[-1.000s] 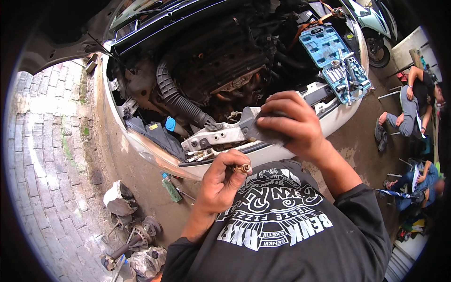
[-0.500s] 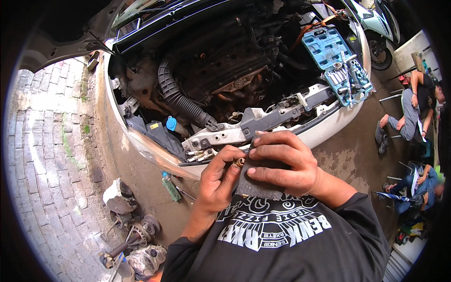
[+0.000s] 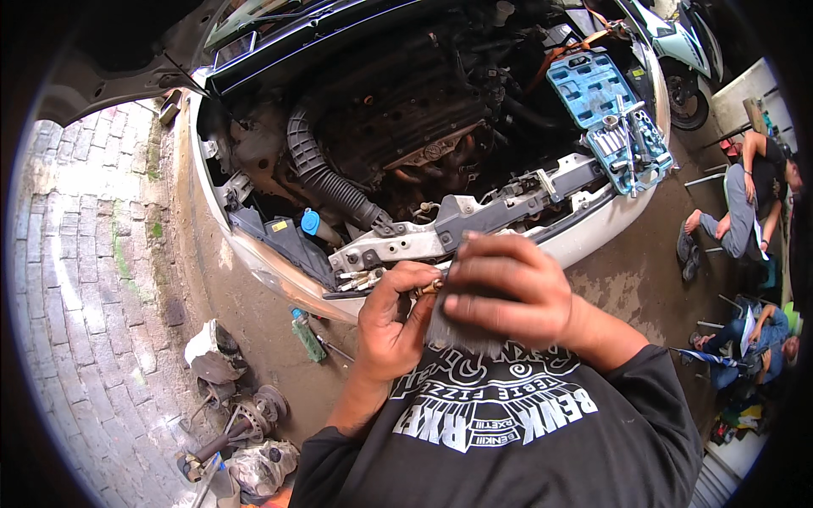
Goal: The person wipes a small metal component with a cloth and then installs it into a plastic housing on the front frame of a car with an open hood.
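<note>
Head view: we pinch a small brass-coloured metal part [image 3: 429, 288] between the thumb and forefinger of our left hand [image 3: 392, 326], near the car's bumper [image 3: 593, 240]. Our right hand [image 3: 512, 292], blurred, holds a dark sheet [image 3: 447, 328] at the part's end; whether they touch, we cannot tell. We judge the step to be rubbing that end; the next move likely calls for a steady pinch and turning the part.
</note>
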### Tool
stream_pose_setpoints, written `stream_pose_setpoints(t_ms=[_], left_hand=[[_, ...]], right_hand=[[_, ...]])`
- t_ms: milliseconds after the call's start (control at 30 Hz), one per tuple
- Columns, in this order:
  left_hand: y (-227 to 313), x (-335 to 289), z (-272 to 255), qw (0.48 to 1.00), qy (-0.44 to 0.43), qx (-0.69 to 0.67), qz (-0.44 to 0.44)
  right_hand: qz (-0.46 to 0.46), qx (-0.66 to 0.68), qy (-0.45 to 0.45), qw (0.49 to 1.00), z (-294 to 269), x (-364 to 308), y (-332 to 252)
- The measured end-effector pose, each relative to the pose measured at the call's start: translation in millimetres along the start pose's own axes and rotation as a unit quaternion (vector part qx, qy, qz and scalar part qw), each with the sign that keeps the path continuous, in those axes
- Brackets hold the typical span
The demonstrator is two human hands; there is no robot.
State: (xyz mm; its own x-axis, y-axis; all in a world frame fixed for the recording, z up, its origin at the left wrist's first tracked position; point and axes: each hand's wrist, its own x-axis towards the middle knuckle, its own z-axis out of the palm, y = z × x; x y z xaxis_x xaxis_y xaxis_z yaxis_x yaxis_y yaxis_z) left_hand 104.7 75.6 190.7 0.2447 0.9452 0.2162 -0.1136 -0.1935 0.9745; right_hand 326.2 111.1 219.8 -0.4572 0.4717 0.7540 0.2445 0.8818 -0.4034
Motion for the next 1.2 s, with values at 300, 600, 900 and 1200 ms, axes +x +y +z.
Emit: stream_pose_setpoints(t_ms=[300,600,900,1200], left_hand=[[-18,-2,1,1.0,0.028,-0.003,0.004],[-20,1,5,0.998,0.038,-0.031,0.025],[-6,0,2,0.993,0.048,0.106,-0.023],[8,1,1,0.981,0.014,0.195,-0.021]], right_hand=[[0.045,-0.009,0.016,0.999,6,-6,13],[0.003,-0.013,0.02,1.0,14,-11,3],[-0.033,-0.054,-0.005,0.998,-9,-5,15],[-0.088,-0.034,-0.056,0.994,-17,-1,30]])
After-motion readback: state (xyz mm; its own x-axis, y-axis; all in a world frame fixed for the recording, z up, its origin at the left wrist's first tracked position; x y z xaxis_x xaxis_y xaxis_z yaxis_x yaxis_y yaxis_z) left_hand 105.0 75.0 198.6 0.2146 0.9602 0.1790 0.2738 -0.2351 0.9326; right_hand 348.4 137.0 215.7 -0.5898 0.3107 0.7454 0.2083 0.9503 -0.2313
